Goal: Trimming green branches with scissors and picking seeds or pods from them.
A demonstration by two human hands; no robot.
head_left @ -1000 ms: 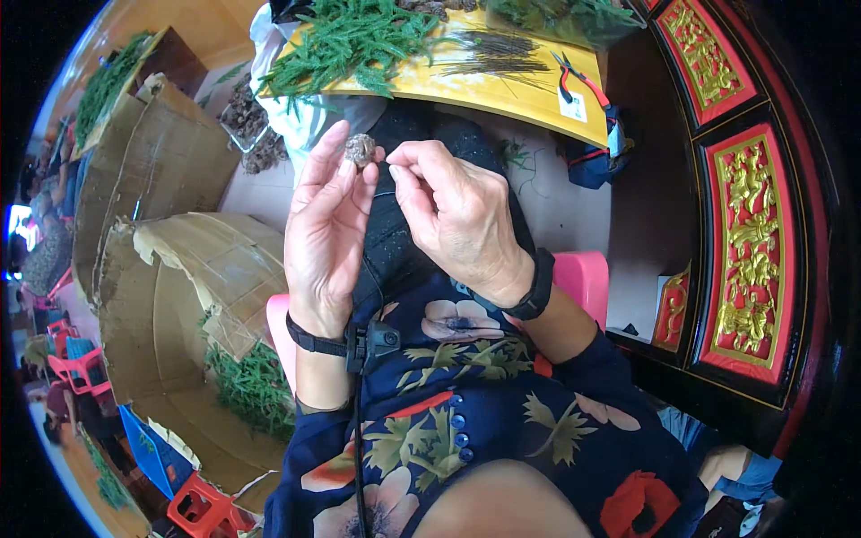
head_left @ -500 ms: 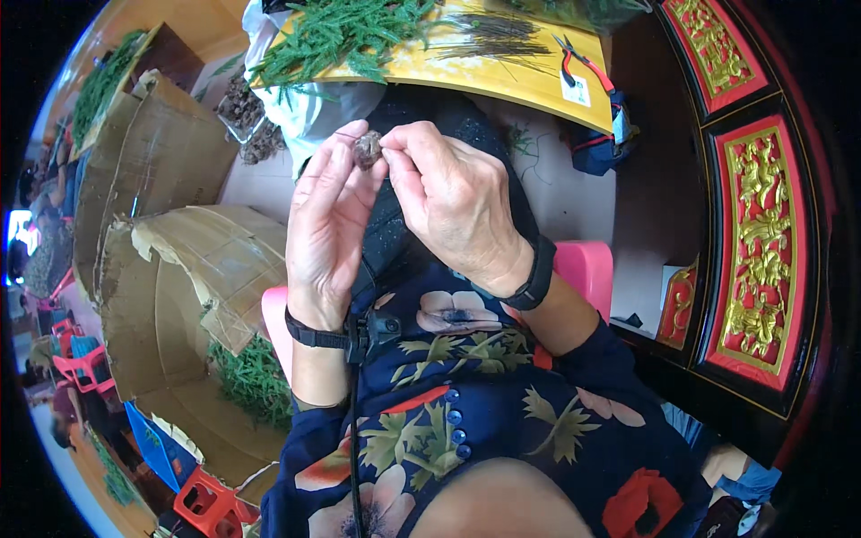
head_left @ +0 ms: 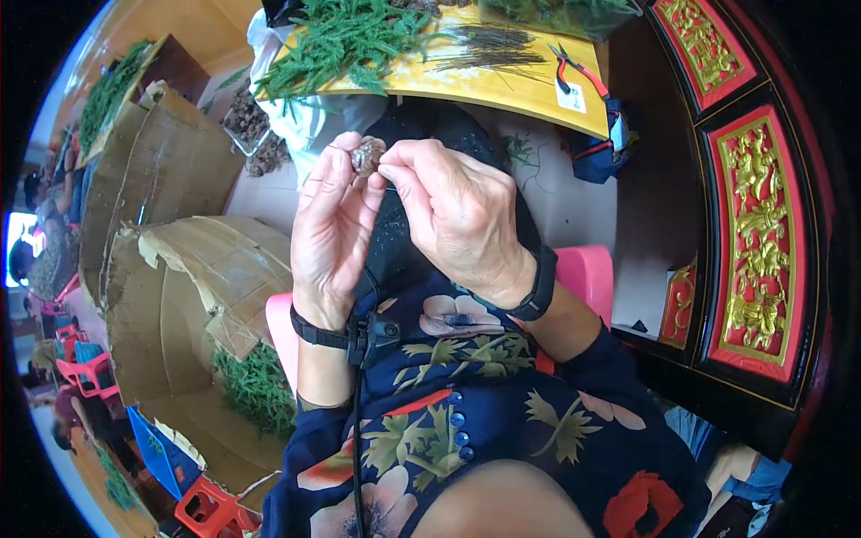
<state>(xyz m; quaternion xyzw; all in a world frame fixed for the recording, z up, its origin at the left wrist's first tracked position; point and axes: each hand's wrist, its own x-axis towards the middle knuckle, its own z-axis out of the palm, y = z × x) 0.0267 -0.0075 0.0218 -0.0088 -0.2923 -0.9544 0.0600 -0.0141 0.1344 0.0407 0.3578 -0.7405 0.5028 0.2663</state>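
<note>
A small brown pine cone sits between the thumb and fingertips of my left hand, above my lap. My right hand is at the cone's right side, thumb and forefinger pinched together against its edge. Whatever lies in that pinch is too small to make out. Beyond the hands, the yellow table bears a pile of green artificial sprigs, a bundle of thin dark wires and red-handled pliers.
At my left stands a torn cardboard box with green sprigs inside. A container of pine cones is on the floor by a white plastic bag. A dark cabinet with gilded red panels rises at the right.
The cone has turned slightly between my left fingers, and my right pinch has shifted a little lower along its side. The view has shifted slightly.
</note>
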